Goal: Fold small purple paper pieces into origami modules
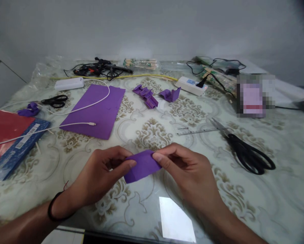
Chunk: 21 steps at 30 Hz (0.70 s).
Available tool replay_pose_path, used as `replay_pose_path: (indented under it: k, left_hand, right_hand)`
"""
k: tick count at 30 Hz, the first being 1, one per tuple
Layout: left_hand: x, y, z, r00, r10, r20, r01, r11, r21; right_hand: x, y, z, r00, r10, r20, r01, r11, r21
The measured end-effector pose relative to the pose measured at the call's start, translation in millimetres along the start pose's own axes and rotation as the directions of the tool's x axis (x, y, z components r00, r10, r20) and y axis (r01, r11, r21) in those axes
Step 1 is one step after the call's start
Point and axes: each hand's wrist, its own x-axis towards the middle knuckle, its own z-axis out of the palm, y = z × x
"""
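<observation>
A small piece of purple paper (142, 166) is held up between my two hands above the patterned table. My left hand (101, 174) pinches its left end, thumb in front and fingers behind. At the upper right corner, my right hand (189, 169) grips it the same way, so the fingers behind the paper are partly hidden. Beyond the hands lie folded purple paper pieces (146, 96), and a separate folded purple piece (170, 95) sits to their right. Larger purple sheets (92, 112) rest in a stack at the left.
Large black-handled scissors (251, 154) lie at the right beside a clear ruler (200, 131). Smaller scissors (55, 101), a white cable (75, 125) and a red-and-blue packet (19, 142) are on the left. A power strip (191, 85) and a glue gun (103, 67) are at the back.
</observation>
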Motion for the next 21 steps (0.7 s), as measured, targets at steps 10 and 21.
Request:
replay_pose_path:
  k: [10, 21]
  left_hand:
    - [1.1, 5.6, -2.0, 0.999, 0.038, 0.029, -0.041, 0.989, 0.140]
    - [5.0, -0.4, -2.9, 0.999, 0.016, 0.036, -0.014, 0.999, -0.048]
  right_hand:
    - [-2.8, 4.1, 3.4, 0.986, 0.063, 0.157, -0.057, 0.997, -0.044]
    - [-4.1, 3.0, 4.2, 0.986, 0.034, 0.166, -0.018, 0.996, -0.092]
